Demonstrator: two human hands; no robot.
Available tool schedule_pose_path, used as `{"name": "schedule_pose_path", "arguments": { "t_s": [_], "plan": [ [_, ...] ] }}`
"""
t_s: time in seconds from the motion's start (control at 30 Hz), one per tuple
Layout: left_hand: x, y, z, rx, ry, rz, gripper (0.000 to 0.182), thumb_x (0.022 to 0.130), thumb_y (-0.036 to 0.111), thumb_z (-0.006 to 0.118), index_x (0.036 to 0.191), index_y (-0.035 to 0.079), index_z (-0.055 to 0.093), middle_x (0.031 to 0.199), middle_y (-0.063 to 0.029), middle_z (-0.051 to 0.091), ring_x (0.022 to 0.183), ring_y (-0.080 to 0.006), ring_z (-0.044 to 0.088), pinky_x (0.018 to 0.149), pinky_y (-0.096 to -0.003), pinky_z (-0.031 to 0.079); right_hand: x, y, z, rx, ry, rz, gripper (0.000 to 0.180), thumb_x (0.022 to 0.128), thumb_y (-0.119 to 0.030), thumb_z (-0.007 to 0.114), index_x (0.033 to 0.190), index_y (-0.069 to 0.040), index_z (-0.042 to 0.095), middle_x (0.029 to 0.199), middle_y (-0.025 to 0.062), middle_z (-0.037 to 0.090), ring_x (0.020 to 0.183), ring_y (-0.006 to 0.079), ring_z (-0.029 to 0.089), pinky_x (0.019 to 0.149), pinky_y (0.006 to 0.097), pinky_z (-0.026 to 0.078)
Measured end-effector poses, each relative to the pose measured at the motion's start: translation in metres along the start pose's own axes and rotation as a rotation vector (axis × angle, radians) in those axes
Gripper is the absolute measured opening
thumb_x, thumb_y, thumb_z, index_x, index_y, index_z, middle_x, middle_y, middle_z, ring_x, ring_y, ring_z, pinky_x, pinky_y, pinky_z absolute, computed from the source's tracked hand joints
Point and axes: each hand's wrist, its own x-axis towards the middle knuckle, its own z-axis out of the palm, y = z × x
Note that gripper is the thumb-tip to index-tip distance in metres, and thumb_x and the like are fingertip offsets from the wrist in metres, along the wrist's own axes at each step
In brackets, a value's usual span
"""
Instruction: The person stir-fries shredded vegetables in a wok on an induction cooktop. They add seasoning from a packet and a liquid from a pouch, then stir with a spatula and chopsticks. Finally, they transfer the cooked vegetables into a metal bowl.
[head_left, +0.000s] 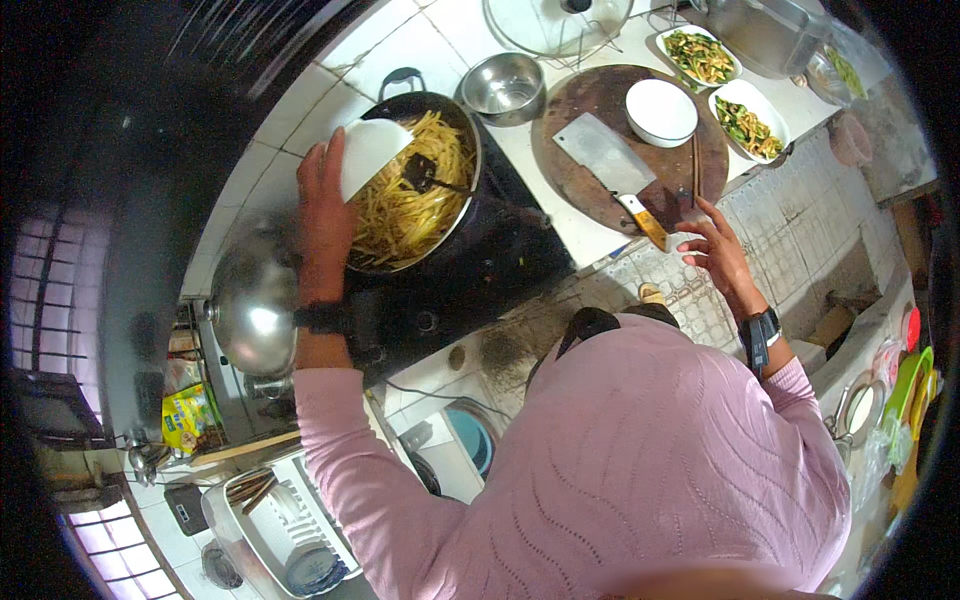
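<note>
My left hand (324, 199) grips a white dish (373, 150), tilted on its side at the left rim of a black wok (478, 142). Pale yellow strips of food (397, 225) fill the wok, and a black spatula (421, 172) rests among them. My right hand (712, 247) hangs with its fingers apart at the near edge of a round wooden chopping board (570, 176). Its index fingertip is at the end of a pair of chopsticks (697, 165); whether it touches them I cannot tell. On the board lie a cleaver (606, 154) and a white bowl (661, 111).
Two white dishes of cooked greens (701, 56) (750, 124) stand beyond the board. A steel bowl (504, 86) and a glass lid (559, 26) are behind the wok. To the left are a domed steel lid (255, 300) and a dish rack (300, 517).
</note>
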Motion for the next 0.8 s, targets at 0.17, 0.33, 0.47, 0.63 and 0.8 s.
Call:
{"name": "schedule_pose_path", "arguments": {
  "t_s": [0.17, 0.33, 0.47, 0.63, 0.8],
  "plan": [
    [0.026, 0.05, -0.004, 0.221, -0.07, -0.129, 0.09, 0.075, -0.011, 0.064, 0.151, 0.021, 0.029, 0.142, -0.0161, 0.043, 0.135, -0.0361, 0.038, 0.11, -0.0458, 0.041, 0.025, -0.023, -0.053, 0.013, -0.082, 0.028, 0.06, 0.101, -0.024, 0.05, 0.152, -0.007, 0.022, 0.113, 0.0151, 0.063, 0.08, 0.018, 0.066, 0.068, 0.0277, 0.057],
    [0.081, 0.131, -0.009, -1.068, 0.241, -0.717, 0.061, 0.085, -0.005, 0.04, 0.145, -0.002, 0.028, 0.135, -0.0277, 0.046, 0.118, -0.0331, 0.057, 0.1, -0.0382, 0.051, 0.057, -0.048, -0.099, 0.034, -0.122, 0.089, 0.057, 0.1, -0.018, 0.049, 0.151, -0.008, 0.024, 0.111, 0.0117, 0.064, 0.08, 0.0162, 0.066, 0.067, 0.0255, 0.057],
    [0.076, 0.215, 0.026, -1.07, -0.073, -0.573, 0.052, 0.09, 0.001, 0.051, 0.137, -0.009, 0.032, 0.14, -0.0256, 0.041, 0.123, -0.0409, 0.05, 0.102, -0.0479, 0.051, 0.081, -0.055, -0.104, 0.04, -0.177, 0.144, 0.054, 0.101, -0.018, 0.047, 0.15, -0.007, 0.026, 0.109, 0.0118, 0.065, 0.079, 0.0165, 0.067, 0.067, 0.0255, 0.057],
    [0.079, 0.285, 0.141, -2.126, 0.102, -1.199, 0.054, 0.093, 0.003, 0.052, 0.143, 0.0, 0.031, 0.142, -0.0251, 0.039, 0.126, -0.0419, 0.045, 0.097, -0.058, 0.052, 0.089, -0.058, -0.108, 0.049, -0.261, 0.15, 0.053, 0.103, -0.022, 0.046, 0.15, -0.006, 0.027, 0.108, 0.0117, 0.066, 0.078, 0.0158, 0.067, 0.067, 0.026, 0.057],
    [0.058, 0.288, 0.223, -1.549, -0.249, -0.741, 0.046, 0.098, 0.009, 0.05, 0.138, -0.006, 0.036, 0.135, -0.0215, 0.047, 0.122, -0.0334, 0.051, 0.097, -0.0426, 0.054, 0.074, -0.058, -0.126, -0.015, -0.221, 0.175, 0.054, 0.102, -0.024, 0.047, 0.15, -0.009, 0.029, 0.109, 0.0097, 0.066, 0.082, 0.0161, 0.066, 0.07, 0.0279, 0.055]
  ]
}}
